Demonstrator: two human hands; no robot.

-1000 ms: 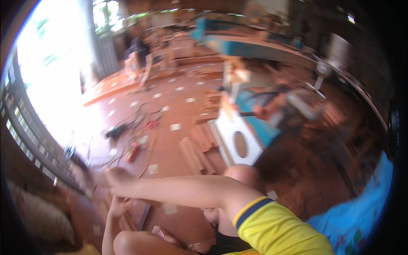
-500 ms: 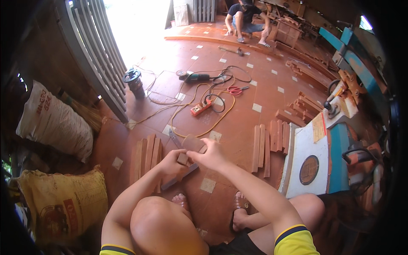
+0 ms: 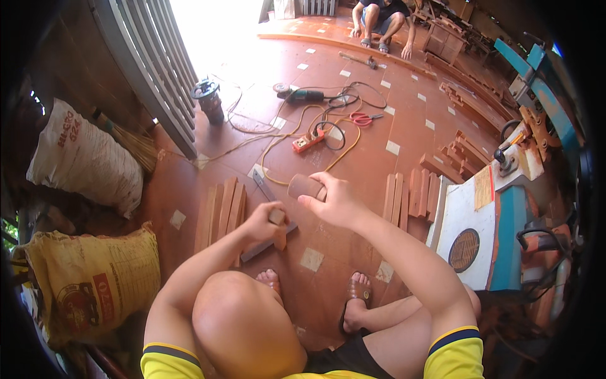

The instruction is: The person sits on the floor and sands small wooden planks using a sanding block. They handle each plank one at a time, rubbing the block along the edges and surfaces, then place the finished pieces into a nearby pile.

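Observation:
My left hand [image 3: 262,223] is closed around a short wooden stick [image 3: 276,217], whose end pokes out above the fingers. To its upper right, my right hand [image 3: 334,201] grips a curled brown piece of sandpaper [image 3: 305,187]; what lies inside its curl is hidden. The two hands are apart, above the tiled floor. Under the left hand, a metal square [image 3: 260,250] lies on the floor, its middle partly covered by the hand. A row of wooden strips [image 3: 226,211] lies left of that hand.
More wooden strips [image 3: 396,201] lie right, beside a white and teal machine [image 3: 464,221]. Ahead are a power strip [image 3: 308,141], angle grinder [image 3: 303,95], red scissors [image 3: 363,119], cords and a router [image 3: 208,101]. Sacks [image 3: 88,161] stand left. Another person [image 3: 382,25] squats far off.
My right hand has moved right, away from the left hand, taking the sandpaper off the stick. The left hand keeps its hold. The whole view has shifted slightly.

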